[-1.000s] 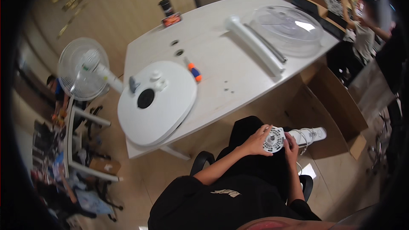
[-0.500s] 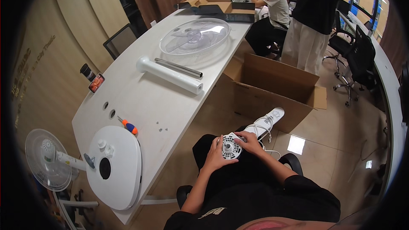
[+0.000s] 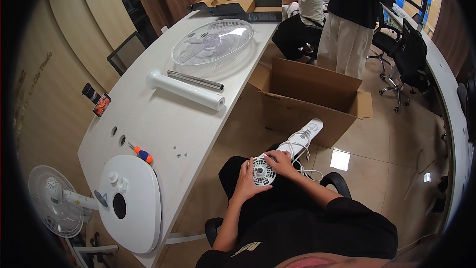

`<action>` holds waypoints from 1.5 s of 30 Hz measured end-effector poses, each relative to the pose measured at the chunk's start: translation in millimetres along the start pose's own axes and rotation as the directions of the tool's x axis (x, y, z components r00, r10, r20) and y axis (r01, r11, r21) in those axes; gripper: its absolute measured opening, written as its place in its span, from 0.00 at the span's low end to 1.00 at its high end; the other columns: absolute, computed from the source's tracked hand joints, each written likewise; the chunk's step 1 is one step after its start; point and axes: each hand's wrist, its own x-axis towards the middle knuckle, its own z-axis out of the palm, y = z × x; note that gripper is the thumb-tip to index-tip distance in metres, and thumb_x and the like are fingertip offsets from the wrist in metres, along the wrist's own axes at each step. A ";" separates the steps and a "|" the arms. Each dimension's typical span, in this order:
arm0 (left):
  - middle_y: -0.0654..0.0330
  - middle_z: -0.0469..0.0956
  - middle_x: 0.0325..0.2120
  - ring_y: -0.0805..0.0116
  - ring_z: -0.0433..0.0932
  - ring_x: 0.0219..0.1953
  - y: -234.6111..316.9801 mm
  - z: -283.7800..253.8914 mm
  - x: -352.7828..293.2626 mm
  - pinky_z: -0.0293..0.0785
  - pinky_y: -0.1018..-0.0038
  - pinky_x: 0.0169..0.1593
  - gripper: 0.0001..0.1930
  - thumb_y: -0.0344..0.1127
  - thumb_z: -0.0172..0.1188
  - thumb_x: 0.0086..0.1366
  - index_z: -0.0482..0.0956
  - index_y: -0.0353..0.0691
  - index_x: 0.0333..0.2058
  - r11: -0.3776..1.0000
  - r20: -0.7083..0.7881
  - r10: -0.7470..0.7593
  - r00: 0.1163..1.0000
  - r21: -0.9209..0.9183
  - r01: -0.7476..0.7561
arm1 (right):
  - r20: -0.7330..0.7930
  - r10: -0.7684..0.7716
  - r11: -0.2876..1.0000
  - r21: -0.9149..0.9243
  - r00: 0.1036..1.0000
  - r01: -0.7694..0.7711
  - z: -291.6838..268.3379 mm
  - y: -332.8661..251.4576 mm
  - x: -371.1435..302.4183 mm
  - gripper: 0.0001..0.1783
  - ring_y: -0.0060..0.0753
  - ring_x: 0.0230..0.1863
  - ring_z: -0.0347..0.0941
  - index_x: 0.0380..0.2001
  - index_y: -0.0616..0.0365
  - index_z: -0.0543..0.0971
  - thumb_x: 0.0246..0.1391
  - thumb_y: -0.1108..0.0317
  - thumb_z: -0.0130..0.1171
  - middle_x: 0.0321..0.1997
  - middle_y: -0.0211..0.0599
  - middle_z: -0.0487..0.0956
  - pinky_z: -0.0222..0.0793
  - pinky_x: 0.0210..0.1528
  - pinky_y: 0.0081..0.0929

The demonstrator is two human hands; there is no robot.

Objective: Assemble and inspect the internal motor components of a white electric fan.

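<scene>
A white fan head (image 3: pixel 263 170) with a round slotted motor cover and a central shaft rests over my lap, its slotted face turned up. My left hand (image 3: pixel 246 182) is wrapped round its left and near side. Across its far right edge lies my right hand (image 3: pixel 281 163), fingers curled on the rim. Beyond it extends the fan's white neck (image 3: pixel 300 138), with a white power cord (image 3: pixel 308 155) looped round it and hanging at the right. The fingers' undersides are hidden.
Left, a white table bears a fan base (image 3: pixel 143 203), screwdriver (image 3: pixel 141 153), small screws (image 3: pixel 179 155), white tube (image 3: pixel 186 89), metal pole (image 3: pixel 196 80) and fan grille (image 3: pixel 213 44). An open carton (image 3: pixel 307 114) stands ahead; two people are beyond. An assembled fan (image 3: pixel 55 201) stands far left.
The view has shifted slightly, so the table and carton sit a little further left. Both hands keep their hold on the fan head, which has tilted slightly.
</scene>
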 end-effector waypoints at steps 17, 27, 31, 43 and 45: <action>0.45 0.57 0.65 0.46 0.63 0.66 -0.3 -0.3 -4.4 0.64 0.60 0.67 0.68 0.55 0.82 0.36 0.51 0.29 0.69 1.000 -0.017 0.020 1.000 -0.018 -0.020 | -0.020 0.042 0.992 0.119 0.999 -0.039 8.9 11.6 1.1 0.19 0.33 0.52 0.76 0.43 0.53 0.84 0.64 0.51 0.54 0.44 0.34 0.84 0.43 0.65 0.53; 0.45 0.55 0.66 0.45 0.59 0.68 4.1 -1.4 -4.1 0.62 0.59 0.68 0.69 0.57 0.82 0.36 0.49 0.30 0.70 0.999 0.031 0.027 0.999 -0.032 -0.026 | 0.118 0.047 0.984 0.166 0.992 -0.067 0.6 21.4 2.2 0.18 0.29 0.52 0.76 0.47 0.49 0.83 0.67 0.53 0.50 0.43 0.32 0.85 0.41 0.66 0.53; 0.45 0.55 0.66 0.45 0.59 0.68 2.4 -1.2 -3.3 0.61 0.59 0.69 0.70 0.57 0.83 0.34 0.49 0.29 0.70 0.999 0.035 0.035 0.999 -0.032 -0.034 | 0.073 0.010 0.984 0.178 0.997 -0.023 3.7 23.0 0.2 0.18 0.30 0.50 0.77 0.47 0.50 0.82 0.67 0.53 0.50 0.42 0.33 0.85 0.41 0.66 0.51; 0.44 0.55 0.66 0.43 0.57 0.68 -6.8 -1.8 -0.1 0.60 0.58 0.69 0.70 0.56 0.82 0.34 0.50 0.30 0.70 0.999 0.060 0.032 0.998 -0.016 -0.031 | 0.043 0.009 0.992 0.124 0.999 -0.014 4.2 16.6 -0.7 0.17 0.34 0.50 0.77 0.47 0.51 0.82 0.66 0.55 0.50 0.43 0.35 0.85 0.44 0.65 0.49; 0.43 0.55 0.66 0.44 0.58 0.68 -6.9 -2.9 0.1 0.60 0.58 0.69 0.70 0.57 0.82 0.34 0.50 0.30 0.70 0.999 0.062 0.035 0.997 -0.016 -0.034 | 0.011 -0.009 0.994 0.107 1.000 0.008 7.4 17.0 -1.7 0.17 0.35 0.49 0.77 0.46 0.52 0.82 0.66 0.56 0.51 0.42 0.36 0.84 0.46 0.63 0.49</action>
